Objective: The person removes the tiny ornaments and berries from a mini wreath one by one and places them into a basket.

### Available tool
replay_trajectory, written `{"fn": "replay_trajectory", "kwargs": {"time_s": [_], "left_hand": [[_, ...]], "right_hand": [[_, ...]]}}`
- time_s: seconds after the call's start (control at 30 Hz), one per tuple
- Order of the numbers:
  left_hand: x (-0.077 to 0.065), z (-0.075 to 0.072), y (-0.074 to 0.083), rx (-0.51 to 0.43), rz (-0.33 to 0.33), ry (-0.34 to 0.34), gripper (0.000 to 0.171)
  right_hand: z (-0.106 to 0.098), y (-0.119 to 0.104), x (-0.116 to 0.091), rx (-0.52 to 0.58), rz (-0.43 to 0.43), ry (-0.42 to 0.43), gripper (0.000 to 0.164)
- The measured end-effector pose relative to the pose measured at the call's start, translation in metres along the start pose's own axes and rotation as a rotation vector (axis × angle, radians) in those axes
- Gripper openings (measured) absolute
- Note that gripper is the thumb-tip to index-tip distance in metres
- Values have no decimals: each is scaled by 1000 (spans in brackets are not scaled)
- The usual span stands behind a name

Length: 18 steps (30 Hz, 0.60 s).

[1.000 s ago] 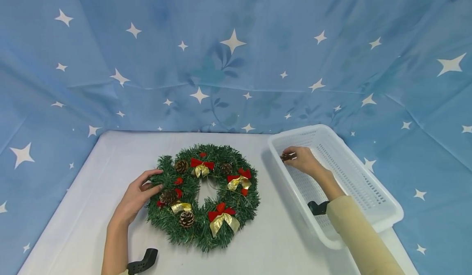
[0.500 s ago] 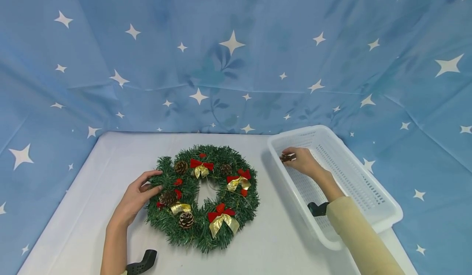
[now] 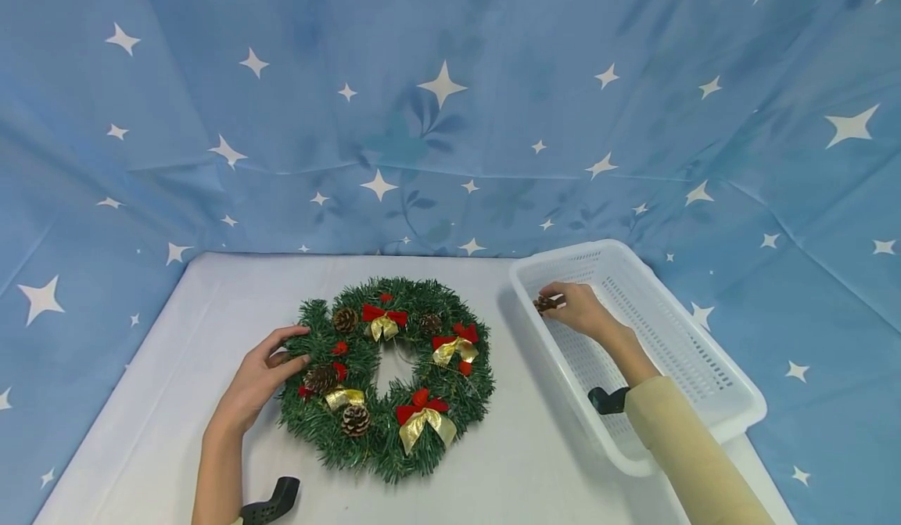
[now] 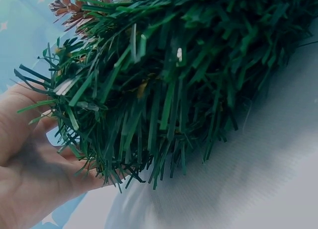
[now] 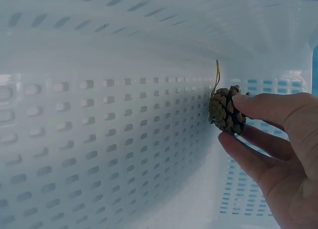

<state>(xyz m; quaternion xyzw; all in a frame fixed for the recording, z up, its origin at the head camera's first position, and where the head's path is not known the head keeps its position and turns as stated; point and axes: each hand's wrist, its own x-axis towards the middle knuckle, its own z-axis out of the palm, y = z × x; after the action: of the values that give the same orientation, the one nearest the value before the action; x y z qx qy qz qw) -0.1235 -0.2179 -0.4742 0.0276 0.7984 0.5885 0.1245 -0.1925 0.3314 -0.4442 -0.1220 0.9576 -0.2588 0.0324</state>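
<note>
A green tinsel wreath (image 3: 457, 396) with red and gold bows lies flat on the white-covered table. My left hand (image 3: 255, 376) grips its left edge; in the left wrist view the fingers reach around the wreath (image 4: 144, 105), their tips partly hidden by the foliage. Inside the white plastic basket (image 3: 693, 368) on the right, my right hand (image 3: 580, 310) pinches a small brown pine cone (image 5: 227, 112) between thumb and fingers. A thin gold loop (image 5: 217, 75) sticks up from the cone, which is close to the basket's long perforated wall.
Several pine cones sit on the wreath, among them one at its lower left (image 3: 355, 420). A blue star-patterned cloth (image 3: 450, 126) hangs behind and at both sides of the table. The basket's rim (image 3: 563, 376) rises between wreath and right forearm.
Almost nothing differs. Both hands keep their grip on the wreath and the pine cone, and the head view has shifted very slightly.
</note>
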Motion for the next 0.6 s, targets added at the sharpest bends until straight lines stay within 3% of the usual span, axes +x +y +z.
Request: {"fn": "replay_trajectory", "kwargs": {"time_s": [0.6], "left_hand": [[0,0,0,-10,-3,-7,61]], "right_hand": [[-5,-2,-2,-18,12,-12,35]]}}
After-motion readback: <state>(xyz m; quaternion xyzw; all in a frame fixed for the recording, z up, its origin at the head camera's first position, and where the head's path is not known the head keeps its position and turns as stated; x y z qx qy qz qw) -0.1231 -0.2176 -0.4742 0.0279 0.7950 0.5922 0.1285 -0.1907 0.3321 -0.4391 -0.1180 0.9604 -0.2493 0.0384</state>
